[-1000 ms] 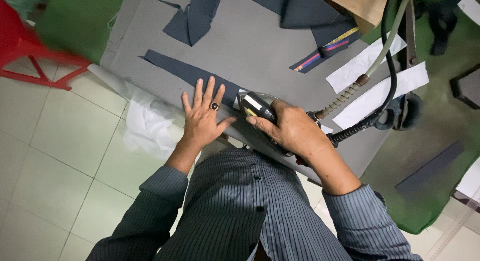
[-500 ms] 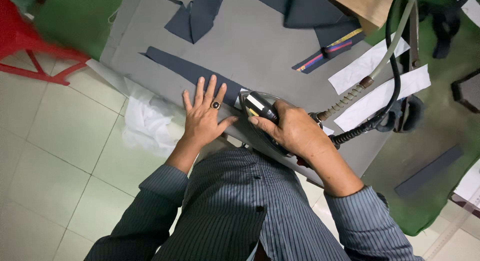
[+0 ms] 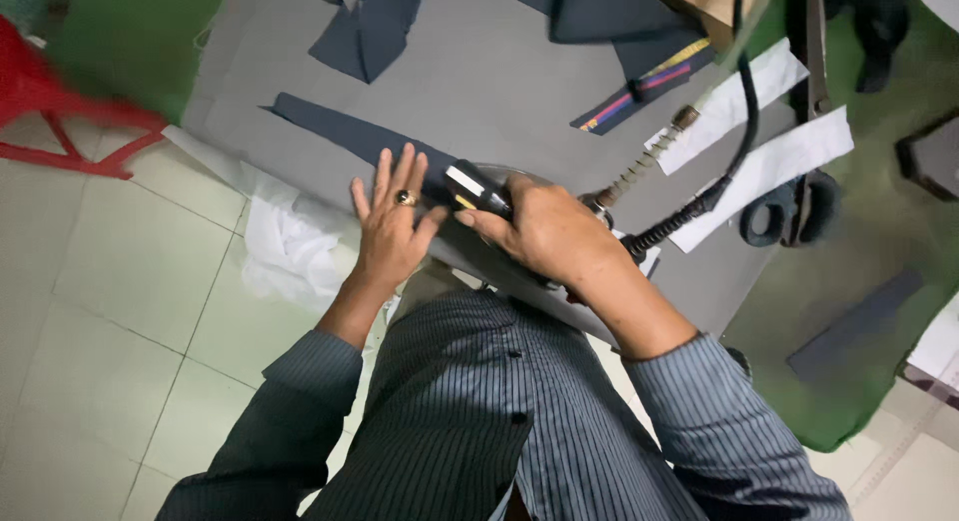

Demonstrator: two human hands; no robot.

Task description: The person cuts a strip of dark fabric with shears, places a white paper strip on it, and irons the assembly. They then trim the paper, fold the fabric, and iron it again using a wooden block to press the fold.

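Observation:
My left hand lies flat with fingers spread on a long dark grey fabric strip at the near edge of the grey padded table. A ring sits on one finger. My right hand is closed around the black handle of a steam iron, which rests on the strip just right of my left hand. A black hose and a spring-wrapped cord run from the iron toward the upper right.
More dark fabric pieces lie at the table's far side. White paper strips, large black scissors and coloured pencils sit on the right. White cloth hangs off the near edge. A red stool stands left on the tiled floor.
Both hands hold nearly the same pose on the strip and iron; the view has shifted slightly, nothing picked up or released.

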